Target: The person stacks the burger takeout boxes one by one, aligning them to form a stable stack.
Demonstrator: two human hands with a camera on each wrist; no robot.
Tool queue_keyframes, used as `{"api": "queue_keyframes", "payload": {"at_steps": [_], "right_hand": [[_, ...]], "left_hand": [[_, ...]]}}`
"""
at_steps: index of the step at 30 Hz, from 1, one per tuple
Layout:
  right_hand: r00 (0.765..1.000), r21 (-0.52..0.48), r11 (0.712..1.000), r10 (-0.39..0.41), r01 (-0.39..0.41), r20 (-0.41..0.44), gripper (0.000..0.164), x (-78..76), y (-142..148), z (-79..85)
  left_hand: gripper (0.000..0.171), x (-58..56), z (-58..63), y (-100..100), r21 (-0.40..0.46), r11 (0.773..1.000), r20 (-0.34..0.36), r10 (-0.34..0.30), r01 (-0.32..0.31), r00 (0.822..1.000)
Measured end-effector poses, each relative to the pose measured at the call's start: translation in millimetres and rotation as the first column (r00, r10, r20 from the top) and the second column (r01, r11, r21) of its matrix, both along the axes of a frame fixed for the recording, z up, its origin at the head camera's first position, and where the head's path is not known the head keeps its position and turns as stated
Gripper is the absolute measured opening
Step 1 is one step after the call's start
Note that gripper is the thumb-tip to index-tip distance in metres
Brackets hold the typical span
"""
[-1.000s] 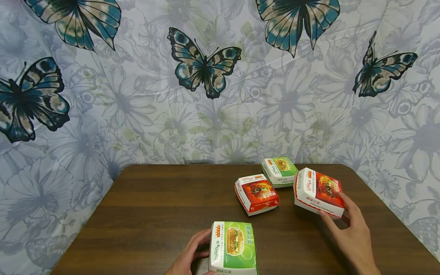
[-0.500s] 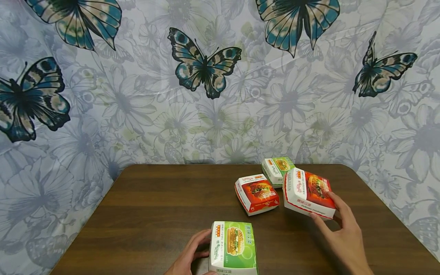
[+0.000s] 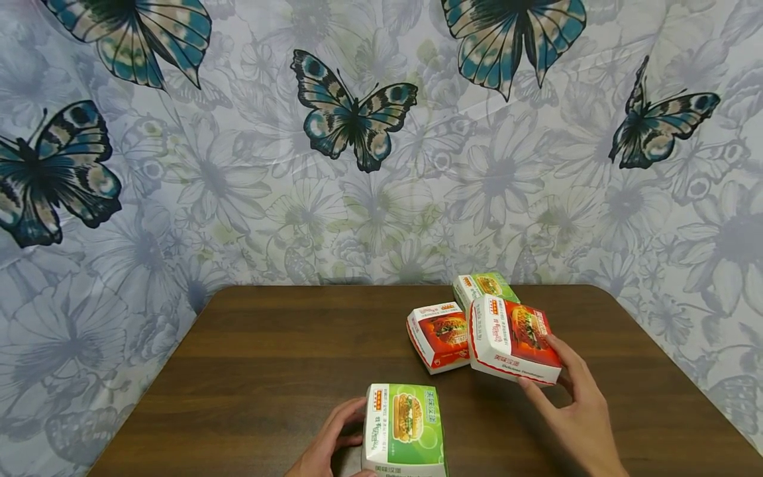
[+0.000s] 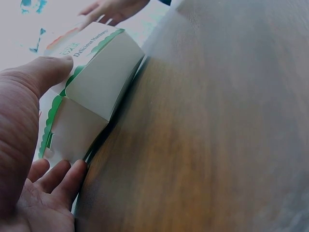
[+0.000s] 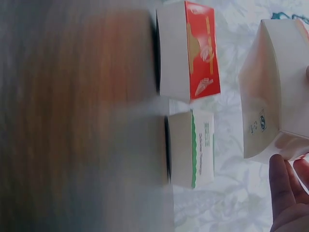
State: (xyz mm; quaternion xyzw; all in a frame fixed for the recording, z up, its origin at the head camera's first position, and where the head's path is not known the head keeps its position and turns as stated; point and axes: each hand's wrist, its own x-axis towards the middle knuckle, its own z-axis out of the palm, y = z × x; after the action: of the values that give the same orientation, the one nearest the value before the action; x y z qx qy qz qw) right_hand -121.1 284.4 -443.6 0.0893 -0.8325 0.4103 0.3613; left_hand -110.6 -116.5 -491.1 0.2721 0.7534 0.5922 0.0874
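My right hand [image 3: 575, 414] grips a red-and-white hamburger box [image 3: 515, 338] by its right side, thumb at the front and fingers behind. The right wrist view shows that box's pale underside [image 5: 263, 96] raised above the table. In the head view it overlaps a second red hamburger box [image 3: 438, 338] and a small-looking green one [image 3: 489, 286] farther back, both on the table. Near the front edge, my left hand [image 3: 332, 437] holds a nearer green hamburger box [image 3: 411, 424] by its left side. Its thumb [image 4: 55, 70] lies along the box's front, with fingertips low at the side.
The brown wooden table [image 3: 268, 371] stretches left and right of the boxes, with rounded far corners. Right behind it hangs a pale cloth [image 3: 238, 199] printed with flowers and large blue butterflies.
My right hand has carried the red hamburger box leftward and slightly toward me, so it now overlaps the other red box in view. The left hand and its green box have stayed put.
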Motion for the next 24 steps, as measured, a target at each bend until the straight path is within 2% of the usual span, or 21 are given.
{"api": "queue_keyframes", "payload": {"at_steps": [6,11,16,24], "right_hand": [[0.997,0.031,0.997,0.066,-0.065,-0.04,0.096,1.1,-8.8,1.8],[0.997,0.032,0.997,0.075,-0.075,-0.004,0.096,3.5,-14.6,4.5],[0.995,0.056,0.993,0.102,-0.101,-0.021,0.097,4.2,-18.7,4.7],[0.991,0.041,0.994,0.101,-0.105,0.092,0.098,10.1,-28.8,4.0]], "left_hand": [[0.085,-0.6,-1.0,0.6,0.008,1.0,-0.021,0.002,-0.002,1.0],[0.085,0.4,-0.5,2.1,0.009,1.0,-0.023,0.011,-0.011,1.0],[0.085,1.9,0.6,3.6,0.008,1.0,-0.028,0.017,-0.017,0.999],[0.084,1.8,4.4,4.9,0.0,1.0,0.016,0.009,-0.009,1.0]]}}
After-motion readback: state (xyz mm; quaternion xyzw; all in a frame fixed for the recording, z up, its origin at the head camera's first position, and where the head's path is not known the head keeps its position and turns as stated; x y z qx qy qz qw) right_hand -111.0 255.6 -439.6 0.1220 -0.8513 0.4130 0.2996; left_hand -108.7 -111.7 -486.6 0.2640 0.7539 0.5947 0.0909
